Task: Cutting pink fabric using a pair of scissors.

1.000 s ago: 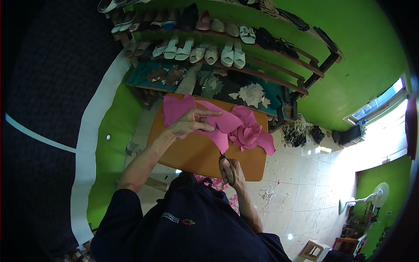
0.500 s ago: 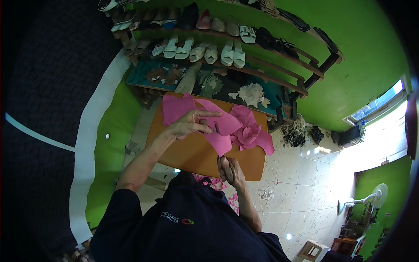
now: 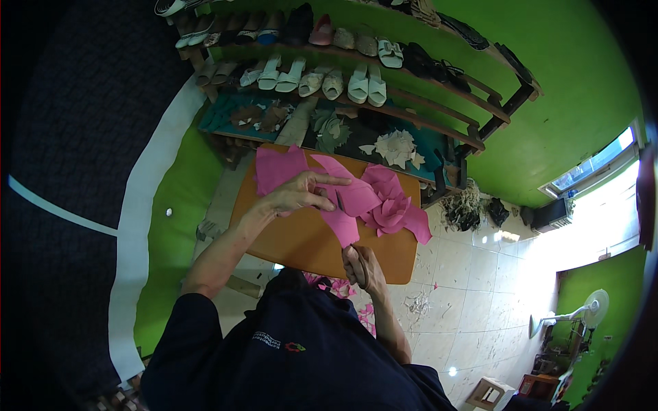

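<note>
My left hand [image 3: 301, 193] pinches a pink sheet piece [image 3: 346, 188] above the orange-brown table [image 3: 291, 236], with its index finger stretched along the sheet. A narrow dark mark shows on the piece beside the fingertips. The lower end of the piece hangs toward me and meets the dark tip of a pair of scissors [image 3: 364, 275]. Closed around the scissors' handles is my right hand [image 3: 356, 264], which hides most of the tool. Right of the held piece lie curved pink petal-like pieces [image 3: 389, 205]. Another pink sheet [image 3: 279, 169] rests at the table's far left.
Beyond the table stands a rack [image 3: 418, 103] with several rows of shoes and sandals. Its lowest shelf carries a green cut-out pile [image 3: 330, 130] and a cream one [image 3: 397, 148]. Pink scraps [image 3: 336, 286] lie below the table's near edge. A white fan [image 3: 595, 306] stands far right.
The hanging end of the pink piece has become narrower and smoother on its right side at the scissors. Both hands stay nearly in place.
</note>
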The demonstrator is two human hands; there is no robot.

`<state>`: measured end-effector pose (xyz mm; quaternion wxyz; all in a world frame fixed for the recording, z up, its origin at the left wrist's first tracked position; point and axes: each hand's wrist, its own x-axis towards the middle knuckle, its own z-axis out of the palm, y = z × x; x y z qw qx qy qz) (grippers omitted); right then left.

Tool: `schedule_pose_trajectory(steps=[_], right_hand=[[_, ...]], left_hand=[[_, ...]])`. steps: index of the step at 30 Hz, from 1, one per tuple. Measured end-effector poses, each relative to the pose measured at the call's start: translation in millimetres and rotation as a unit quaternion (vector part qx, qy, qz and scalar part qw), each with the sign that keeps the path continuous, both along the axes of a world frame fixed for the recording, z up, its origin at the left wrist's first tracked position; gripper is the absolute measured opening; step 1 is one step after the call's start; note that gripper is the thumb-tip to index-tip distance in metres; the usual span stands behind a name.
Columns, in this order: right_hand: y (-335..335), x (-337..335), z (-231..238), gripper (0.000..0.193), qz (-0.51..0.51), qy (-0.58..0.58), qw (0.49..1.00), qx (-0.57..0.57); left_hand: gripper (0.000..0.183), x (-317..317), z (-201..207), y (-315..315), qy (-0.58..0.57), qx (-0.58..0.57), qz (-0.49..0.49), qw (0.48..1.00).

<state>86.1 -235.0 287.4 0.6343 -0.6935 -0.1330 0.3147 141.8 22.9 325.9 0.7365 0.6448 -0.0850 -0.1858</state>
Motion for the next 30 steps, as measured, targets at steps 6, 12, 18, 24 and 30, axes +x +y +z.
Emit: schedule_pose_trajectory(steps=[6,12,18,24,30], right_hand=[[-1.7,2.3,-1.4,0.058,-0.009,0.036,0.999,-0.004],[-3.2,3.9,-11.7,0.054,-0.054,0.094,0.994,0.015],[-3.5,5.9,-17.9,0.054,-0.041,0.052,0.998,0.012],[-1.2,4.5,-12.2,0.050,-0.085,0.097,0.991,0.040],[-0.5,5.9,-17.5,0.050,-0.092,0.111,0.988,0.048]], left_hand=[[0.060,-0.9,1.6,-3.5,-0.002,-0.013,0.008,1.000],[0.062,-2.1,-3.6,-6.0,0.021,-0.032,0.033,0.999],[0.063,-6.8,-1.1,-17.2,0.013,-0.059,0.086,0.994],[0.063,-8.7,-0.1,-20.4,0.017,-0.058,0.097,0.993],[0.063,-9.0,-7.3,-25.6,0.013,-0.066,0.115,0.991]])
